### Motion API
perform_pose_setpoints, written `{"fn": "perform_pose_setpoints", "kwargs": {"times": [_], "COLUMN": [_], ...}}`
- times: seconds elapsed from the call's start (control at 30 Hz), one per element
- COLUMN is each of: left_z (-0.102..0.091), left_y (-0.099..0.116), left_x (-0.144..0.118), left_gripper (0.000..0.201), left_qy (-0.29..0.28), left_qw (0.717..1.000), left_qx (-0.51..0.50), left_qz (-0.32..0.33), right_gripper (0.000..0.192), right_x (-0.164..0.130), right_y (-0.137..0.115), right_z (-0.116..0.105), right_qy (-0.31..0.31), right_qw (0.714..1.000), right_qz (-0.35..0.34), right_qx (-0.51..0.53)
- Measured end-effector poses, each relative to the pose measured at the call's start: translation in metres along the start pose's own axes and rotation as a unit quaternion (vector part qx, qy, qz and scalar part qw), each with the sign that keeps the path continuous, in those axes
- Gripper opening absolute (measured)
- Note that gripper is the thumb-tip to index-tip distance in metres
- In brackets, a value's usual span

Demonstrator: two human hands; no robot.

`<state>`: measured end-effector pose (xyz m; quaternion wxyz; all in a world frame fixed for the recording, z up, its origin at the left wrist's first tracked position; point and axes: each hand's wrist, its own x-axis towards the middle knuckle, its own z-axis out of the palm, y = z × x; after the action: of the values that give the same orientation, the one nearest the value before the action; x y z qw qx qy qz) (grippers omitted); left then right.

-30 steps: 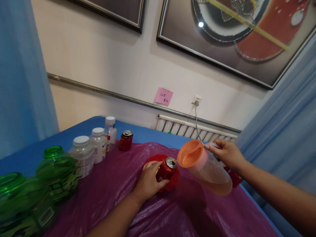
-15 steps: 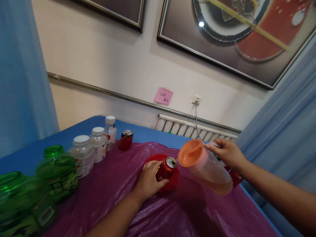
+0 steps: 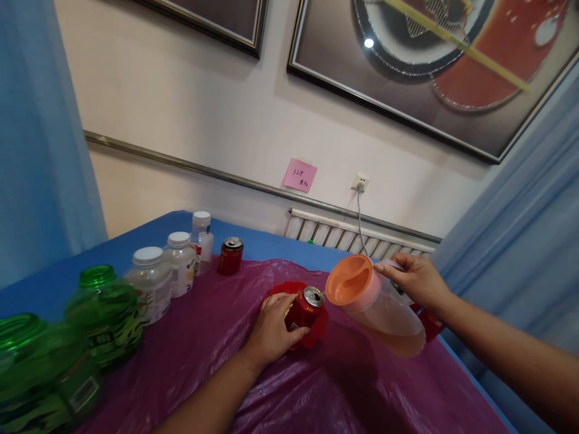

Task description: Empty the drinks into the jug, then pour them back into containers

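My left hand [image 3: 275, 328] is wrapped round a red drink can [image 3: 305, 308], tilted a little to the right, its opened top facing up. Under the can lies a red dish with a wavy rim [image 3: 319, 334]. By its handle, my right hand [image 3: 418, 278] grips a clear plastic pitcher [image 3: 393, 319] with an orange lid [image 3: 350, 280]. The pitcher is tipped left, its lid close to the can's top, and pale brownish liquid rests along its lower side. A thin stream at the spout is too faint to make out surely.
Another red can [image 3: 230, 256] stands behind on the purple plastic sheet's [image 3: 203, 361] edge. Along the left are white-capped clear jars [image 3: 149, 283] and large green jars [image 3: 104, 319]. A red object [image 3: 429, 322] sits behind the pitcher. A radiator [image 3: 325, 232] lines the wall.
Almost nothing differs. Both hands keep their hold, with the can and the tilted pitcher in nearly the same places; the whole view has shifted very slightly.
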<state>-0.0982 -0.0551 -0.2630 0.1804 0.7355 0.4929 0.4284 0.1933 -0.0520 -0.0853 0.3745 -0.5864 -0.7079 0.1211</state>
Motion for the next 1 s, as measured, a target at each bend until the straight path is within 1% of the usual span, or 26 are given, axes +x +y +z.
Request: {"fn": "perform_pose_setpoints", "kwargs": {"times": [0.5,0.63,0.83,1.0], "left_z": [-0.0002,-0.0003,-0.0011,-0.0019], "left_y": [0.0019,0.0018,0.0032,0.0040], "left_x": [-0.0001,-0.0004,-0.0005,-0.0010], "left_gripper": [0.063,0.063,0.063,0.064], "left_qy": [0.013,0.011,0.000,0.002], "left_qw": [1.000,1.000,1.000,1.000], "left_qx": [0.002,0.005,0.009,0.007], "left_qz": [-0.009,0.002,0.000,0.004], "right_gripper": [0.059,0.061,0.061,0.059], "right_x": [-0.0029,-0.0030,-0.0035,-0.0035], "right_y": [0.0007,-0.0007,-0.0035,-0.0018], "right_z": [-0.0019,-0.0019,-0.0012,-0.0014], "right_qy": [-0.006,-0.001,-0.006,-0.008], "right_qw": [1.000,1.000,1.000,1.000], "right_qz": [0.012,0.006,0.009,0.011], "right_qx": [0.003,0.004,0.010,0.002]}}
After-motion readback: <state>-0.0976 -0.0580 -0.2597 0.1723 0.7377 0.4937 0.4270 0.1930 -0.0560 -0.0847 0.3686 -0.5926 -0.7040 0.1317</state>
